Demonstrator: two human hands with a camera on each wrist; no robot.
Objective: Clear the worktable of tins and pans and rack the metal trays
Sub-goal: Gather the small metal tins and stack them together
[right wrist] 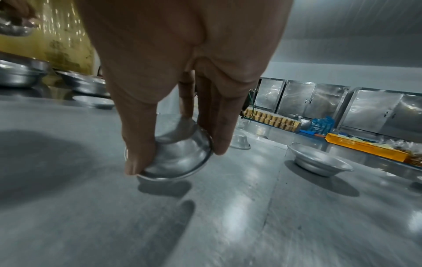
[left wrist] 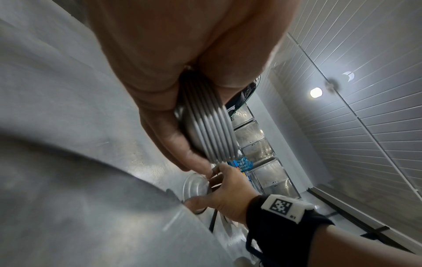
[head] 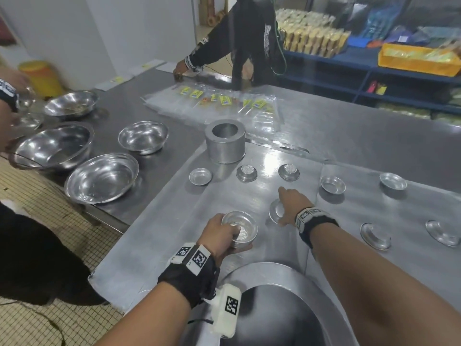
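My left hand (head: 225,236) grips a stack of several nested small round tins (head: 240,227), held just above the metal worktable (head: 159,221); the stacked rims (left wrist: 210,131) show under the palm in the left wrist view. My right hand (head: 290,208) pinches one small tin (right wrist: 178,153) between thumb and fingers and tips it up on its edge on the tabletop. More small tins lie scattered: one (head: 200,176) at the left, two upturned ones (head: 246,173) (head: 288,171), and others (head: 332,184) (head: 393,181) (head: 375,236) (head: 442,233) to the right.
A tall round tin (head: 225,141) stands beyond the small ones. Several steel bowls (head: 101,178) (head: 142,136) sit on the left table. Plastic bags (head: 217,106) lie at the far side, where another person (head: 249,38) stands. A large pan (head: 262,308) lies at the near edge.
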